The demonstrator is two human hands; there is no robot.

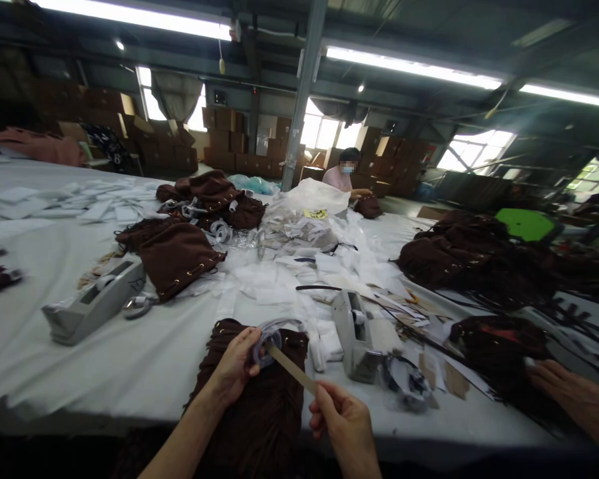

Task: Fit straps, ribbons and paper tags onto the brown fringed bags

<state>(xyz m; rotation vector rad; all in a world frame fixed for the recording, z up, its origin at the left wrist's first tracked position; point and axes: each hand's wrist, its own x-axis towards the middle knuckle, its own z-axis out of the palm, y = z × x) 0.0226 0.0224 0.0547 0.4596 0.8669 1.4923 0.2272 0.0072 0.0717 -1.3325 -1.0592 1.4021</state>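
A fringed dark brown bag (249,399) with gold eyelets lies at the table's front edge, below both hands. Over its top, my left hand (237,364) is closed on a coil wrapped in clear plastic (264,349); what is coiled inside is hard to make out. My right hand (342,419) pinches one end of a flat tan strip (294,369). The strip's other end reaches into the middle of the coil.
Grey tape dispensers stand left (100,303) and right (357,336). White packing sheets (259,276) and brown bags (180,259) cover the table beyond. A co-worker's hand (569,392) touches a brown bag at right; another person (347,173) sits across the table.
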